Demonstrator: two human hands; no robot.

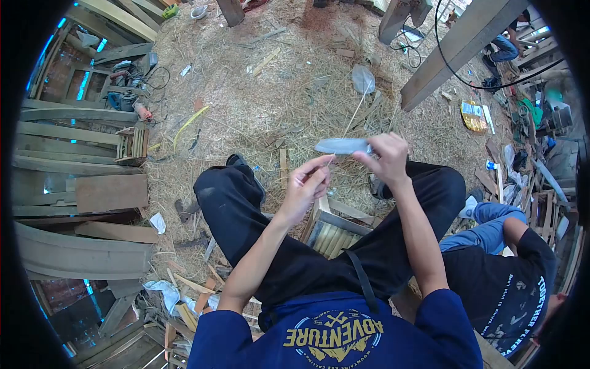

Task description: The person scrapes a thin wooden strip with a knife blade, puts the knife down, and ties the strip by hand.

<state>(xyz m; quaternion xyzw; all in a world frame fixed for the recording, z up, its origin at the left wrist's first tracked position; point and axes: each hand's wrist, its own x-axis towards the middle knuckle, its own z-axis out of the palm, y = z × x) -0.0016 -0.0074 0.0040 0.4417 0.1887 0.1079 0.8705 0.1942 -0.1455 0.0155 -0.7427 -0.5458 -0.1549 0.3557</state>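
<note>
My right hand (pixel 391 157) is closed on one end of a pale, translucent object (pixel 343 146), which looks like a plastic bag or pouch and is blurred. That object points left, above my left hand (pixel 309 187). The fingers of my left hand are pinched together on a thin strand (pixel 330 161), just under the pale object. A long thin stick or string (pixel 355 114) runs from behind the pale object up to a clear plastic piece (pixel 363 80) on the straw-covered ground.
Between my legs stands a small slatted wooden crate (pixel 335 237). A seated person (pixel 498 277) in a black shirt is close on the right. A wooden post (pixel 458 55) slants at the upper right. Planks (pixel 110 192) line the left side.
</note>
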